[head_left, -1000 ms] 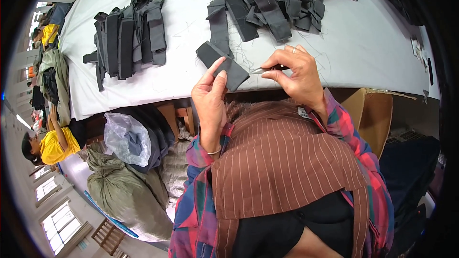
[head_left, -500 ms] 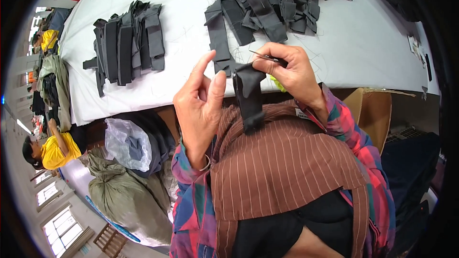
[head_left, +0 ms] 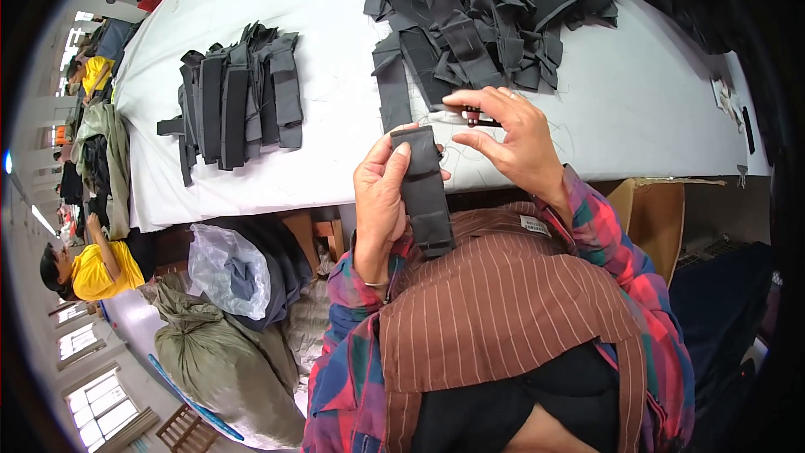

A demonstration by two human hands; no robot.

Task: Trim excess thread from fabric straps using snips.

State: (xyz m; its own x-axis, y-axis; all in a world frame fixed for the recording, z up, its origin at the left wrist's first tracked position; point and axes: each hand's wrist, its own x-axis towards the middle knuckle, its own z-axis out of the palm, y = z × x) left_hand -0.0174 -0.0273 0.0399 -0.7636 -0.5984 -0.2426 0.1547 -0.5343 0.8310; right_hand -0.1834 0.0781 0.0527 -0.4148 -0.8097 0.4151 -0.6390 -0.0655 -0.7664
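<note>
My left hand (head_left: 379,197) pinches the top end of a dark grey fabric strip (head_left: 428,201), thumb in front. The strip hangs down past the table edge, over the brown striped apron. Just right of it, my right hand (head_left: 527,138) has thumb and forefinger spread, while small dark thread snips (head_left: 481,120) are tucked in its other fingers; their blades are partly hidden. Beyond my hands, a loose heap of similar strips (head_left: 470,33) covers part of the white table, and one strip (head_left: 391,84) lies at its near left side.
A neater row of dark strips (head_left: 243,105) lies on the white table (head_left: 335,159) to the left. Loose threads are scattered about. Below stand a clear plastic bag (head_left: 226,268), a big olive sack (head_left: 218,361) and, at right, a cardboard box (head_left: 650,222). A person in yellow (head_left: 105,273) is far left.
My left hand, earlier empty with fingers apart, now grips the strip, which my right hand has let go. My right hand's thumb and forefinger have spread, with the snips still held.
</note>
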